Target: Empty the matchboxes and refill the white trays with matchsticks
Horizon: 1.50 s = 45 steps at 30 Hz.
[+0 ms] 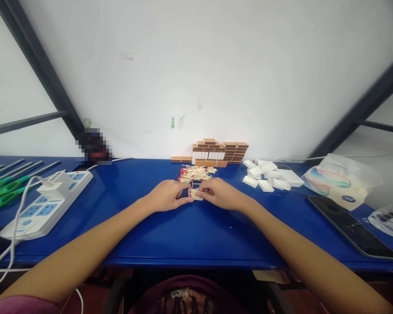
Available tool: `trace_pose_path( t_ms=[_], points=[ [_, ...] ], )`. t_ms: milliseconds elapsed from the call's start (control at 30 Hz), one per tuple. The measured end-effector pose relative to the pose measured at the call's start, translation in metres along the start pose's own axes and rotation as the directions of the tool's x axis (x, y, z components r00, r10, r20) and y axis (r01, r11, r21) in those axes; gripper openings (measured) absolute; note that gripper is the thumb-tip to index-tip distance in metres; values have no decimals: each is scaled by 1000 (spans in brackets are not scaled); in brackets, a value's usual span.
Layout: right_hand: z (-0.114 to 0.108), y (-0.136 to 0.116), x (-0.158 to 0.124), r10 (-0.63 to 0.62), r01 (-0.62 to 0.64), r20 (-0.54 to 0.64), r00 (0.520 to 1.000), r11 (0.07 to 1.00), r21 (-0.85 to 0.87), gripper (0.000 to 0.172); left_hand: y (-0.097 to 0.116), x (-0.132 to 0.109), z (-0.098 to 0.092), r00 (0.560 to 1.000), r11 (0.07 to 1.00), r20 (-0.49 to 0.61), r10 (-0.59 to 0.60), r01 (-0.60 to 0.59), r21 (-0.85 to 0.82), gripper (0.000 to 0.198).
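Our left hand [169,195] clasps the left end of a small white matchbox tray [197,199] between thumb and fingers.
Red-headed matches [193,194] lie inside the tray; the fingertips of our right hand [222,194] are bunched at its right end, and we cannot tell whether they pinch anything. Just beyond the tray we see a heap of loose matches [198,174], farther beyond it stacked brown matchboxes [235,152], and well to its right a pile of white boxes [265,186].
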State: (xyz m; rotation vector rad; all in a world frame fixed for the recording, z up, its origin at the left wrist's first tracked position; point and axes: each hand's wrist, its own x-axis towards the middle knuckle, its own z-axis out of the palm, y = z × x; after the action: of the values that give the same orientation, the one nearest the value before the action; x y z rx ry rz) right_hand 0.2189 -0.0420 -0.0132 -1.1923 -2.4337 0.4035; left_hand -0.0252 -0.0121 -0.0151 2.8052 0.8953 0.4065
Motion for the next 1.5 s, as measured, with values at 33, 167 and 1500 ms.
trace_pose_path(
  t_ms=[33,167,1500],
  points=[
    [0,0,0,2,-2,-1,1000,1000,5,38,0,0,0,1000,1000,1,0,0,2,37],
    [2,1,-1,19,-19,9,1000,1000,-5,31,1,0,-1,1000,1000,5,2,-2,0,37],
    [-2,31,2,76,-73,-206,976,997,19,7,1,-1,-3,998,999,67,-24,27,-45,42]
  ],
)
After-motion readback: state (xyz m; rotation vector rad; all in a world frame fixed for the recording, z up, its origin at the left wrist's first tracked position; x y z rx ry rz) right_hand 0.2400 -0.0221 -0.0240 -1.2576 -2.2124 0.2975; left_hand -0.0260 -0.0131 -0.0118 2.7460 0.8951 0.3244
